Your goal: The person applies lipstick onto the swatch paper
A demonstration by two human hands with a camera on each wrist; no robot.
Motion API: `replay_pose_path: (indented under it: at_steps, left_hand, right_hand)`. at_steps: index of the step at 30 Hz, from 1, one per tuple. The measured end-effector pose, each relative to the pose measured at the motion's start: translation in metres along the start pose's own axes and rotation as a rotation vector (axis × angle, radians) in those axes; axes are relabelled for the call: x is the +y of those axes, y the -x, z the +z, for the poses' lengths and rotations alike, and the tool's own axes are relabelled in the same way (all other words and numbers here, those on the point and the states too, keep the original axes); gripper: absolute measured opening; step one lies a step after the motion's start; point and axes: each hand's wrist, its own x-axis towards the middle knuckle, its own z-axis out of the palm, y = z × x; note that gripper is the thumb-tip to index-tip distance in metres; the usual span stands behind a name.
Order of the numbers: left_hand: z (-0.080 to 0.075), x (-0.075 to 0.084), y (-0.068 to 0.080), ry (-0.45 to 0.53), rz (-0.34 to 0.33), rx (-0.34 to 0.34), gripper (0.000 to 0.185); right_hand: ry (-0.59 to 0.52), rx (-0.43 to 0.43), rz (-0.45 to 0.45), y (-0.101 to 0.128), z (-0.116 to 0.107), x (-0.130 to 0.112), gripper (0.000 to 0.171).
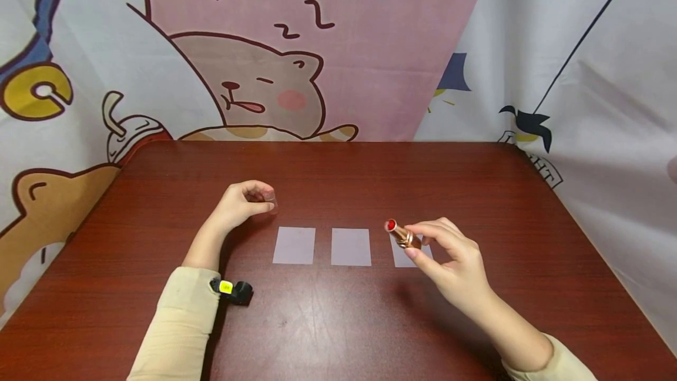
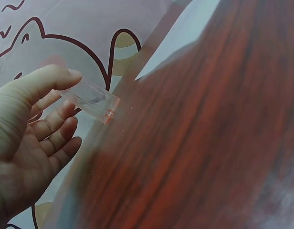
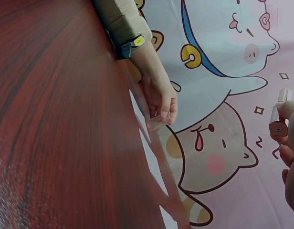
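Observation:
My left hand (image 1: 240, 207) pinches a small clear plastic cap (image 2: 92, 101) between thumb and finger, left of and beyond the leftmost paper square. The other fingers of that hand stay loosely bent below it in the left wrist view. My right hand (image 1: 462, 260) holds an uncapped lipstick (image 1: 408, 239) in a gold case between thumb and fingers. Its red tip points up and to the left. From the right wrist side the lipstick's dark base (image 3: 279, 129) shows. The lipstick and fingers overlap the rightmost paper square (image 1: 400, 257), hiding part of it.
Two more pale paper squares, one at left (image 1: 294, 246) and one in the middle (image 1: 351, 247), lie in a row on the reddish-brown table (image 1: 317, 334). A cartoon-printed cloth (image 1: 370, 75) hangs behind it. A black wrist camera (image 1: 240, 293) sticks out from the left sleeve.

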Motion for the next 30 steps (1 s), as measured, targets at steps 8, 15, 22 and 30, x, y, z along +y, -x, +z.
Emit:
replay_pose_path:
  at_steps: [8,15,22,30]
  left_hand:
    - [-0.001,-0.018,-0.007,-0.014,0.016,0.026,0.040]
    - [-0.003,-0.010,-0.008,0.011,0.071,0.076,0.038]
    - [-0.001,0.046,0.006,-0.019,0.149,0.125,0.033]
    - [0.004,0.049,0.000,0.039,0.246,0.150,0.035]
  right_hand:
    - [0.004,0.004,-0.005,0.000,0.000,-0.001,0.035]
    - [0.003,0.004,-0.003,0.000,-0.001,-0.001,0.036]
    - [0.003,0.005,-0.010,0.000,-0.001,-0.002,0.036]
    - [0.004,0.008,-0.006,0.000,-0.001,-0.002,0.037]
